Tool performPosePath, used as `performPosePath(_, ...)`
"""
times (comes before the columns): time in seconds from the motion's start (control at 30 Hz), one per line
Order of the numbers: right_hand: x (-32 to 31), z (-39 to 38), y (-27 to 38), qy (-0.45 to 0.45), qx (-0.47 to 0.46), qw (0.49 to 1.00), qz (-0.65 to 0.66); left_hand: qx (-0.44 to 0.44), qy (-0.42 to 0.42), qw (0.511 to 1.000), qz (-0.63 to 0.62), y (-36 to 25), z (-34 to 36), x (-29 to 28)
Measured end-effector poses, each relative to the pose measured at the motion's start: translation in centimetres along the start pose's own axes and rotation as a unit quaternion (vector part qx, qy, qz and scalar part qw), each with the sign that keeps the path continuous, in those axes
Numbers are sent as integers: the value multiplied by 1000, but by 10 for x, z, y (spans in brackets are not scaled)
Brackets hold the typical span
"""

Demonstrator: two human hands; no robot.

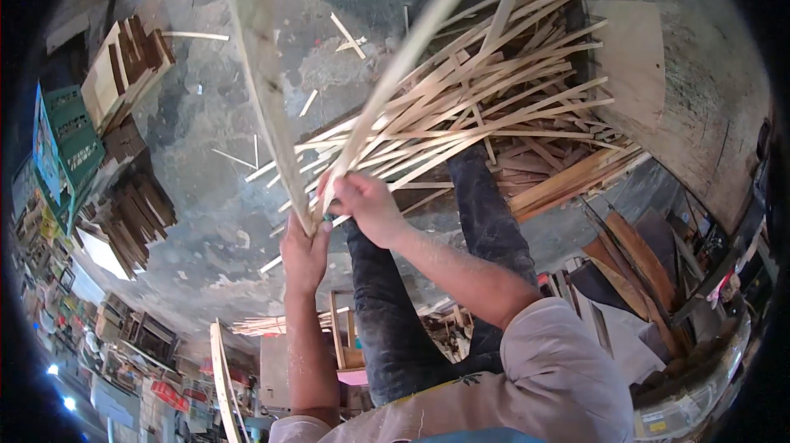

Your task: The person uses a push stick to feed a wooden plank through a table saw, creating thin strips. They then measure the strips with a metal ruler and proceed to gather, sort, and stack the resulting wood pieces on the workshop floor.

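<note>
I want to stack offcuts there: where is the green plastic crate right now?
In the head view the green plastic crate sits at the far left edge, on the person's left, beside the dark wooden slat stacks on the concrete floor.

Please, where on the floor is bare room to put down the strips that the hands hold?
Bare floor lies between the dark wood stacks and the strip pile, with a few loose slivers. The pile and the boards on its lower side are crowded. The left hand and right hand hold long strips.
</note>
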State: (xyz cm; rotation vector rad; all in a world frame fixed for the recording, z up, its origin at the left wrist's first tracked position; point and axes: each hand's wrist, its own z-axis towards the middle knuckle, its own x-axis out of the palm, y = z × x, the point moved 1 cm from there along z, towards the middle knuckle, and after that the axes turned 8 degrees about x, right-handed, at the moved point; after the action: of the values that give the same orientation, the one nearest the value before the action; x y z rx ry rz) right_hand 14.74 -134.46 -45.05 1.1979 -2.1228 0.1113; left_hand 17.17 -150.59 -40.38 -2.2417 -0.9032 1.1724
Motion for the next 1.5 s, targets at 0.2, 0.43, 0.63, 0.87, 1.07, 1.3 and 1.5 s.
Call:
performPosePath(0.2, -183, 84, 74, -331, -218, 902, -171, -39, 13, 998, 51, 31, -54, 18)
performPosePath(0.43, -340, 157, 143, -541, -172, 749, -341, 36, -26, 995, 89, 42, -73, 34)
performPosePath(0.63, -208, 86, 52, -352, -10, 858, -373, -6, 49, 997, 54, 14, -36, 34)
performPosePath(0.87, -67, -15, -14, -58, 14, 972, -229, 156, 48, 960, 227, -5, 15, 63)
performPosePath(1.07, -190, 12, 52, 153, -41, 896, -416, 81, 212, 971, 73, 16, 46, 73)
performPosePath(1.3, -368, 97, 171, -735, 10, 650, -196, -105, 186, 976, -36, 34, 10, 95)
performPosePath(1.5, -391, 111, 180, -585, 31, 800, -127, -140, 104, 981, -90, 20, -30, 85)
